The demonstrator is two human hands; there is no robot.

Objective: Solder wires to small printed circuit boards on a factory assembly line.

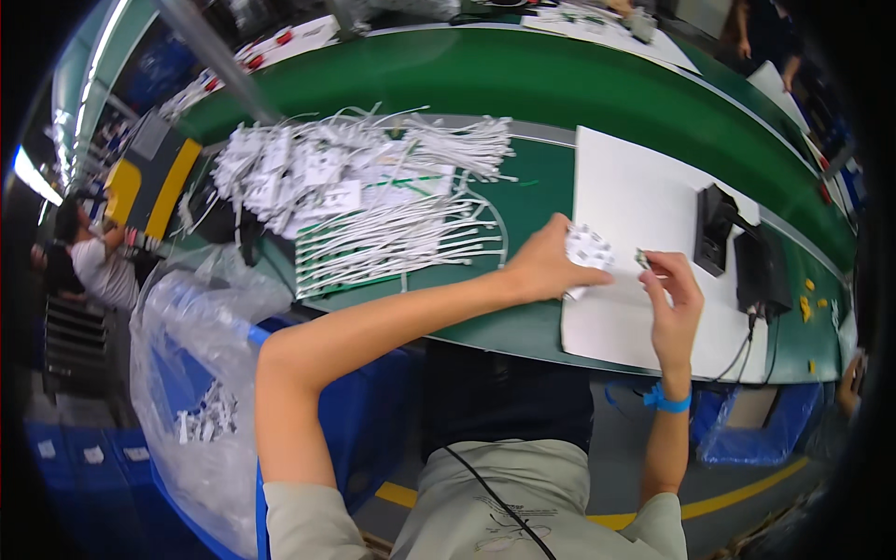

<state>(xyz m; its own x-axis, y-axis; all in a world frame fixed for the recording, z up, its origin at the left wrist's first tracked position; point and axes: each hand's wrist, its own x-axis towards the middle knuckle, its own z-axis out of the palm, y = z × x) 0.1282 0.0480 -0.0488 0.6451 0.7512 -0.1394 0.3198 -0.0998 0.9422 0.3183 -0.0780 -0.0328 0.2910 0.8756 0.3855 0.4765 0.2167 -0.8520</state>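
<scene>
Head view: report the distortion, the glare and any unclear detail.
Head view: the long green strip behind the bench curves, and the corners go black; head view: a ceiling lamp glares white at far left; head view: the tiny piece in the right hand is too small to make out.

I can pass over the white sheet beyond the right hand; the black box blocks rightward, white cables leftward.
</scene>
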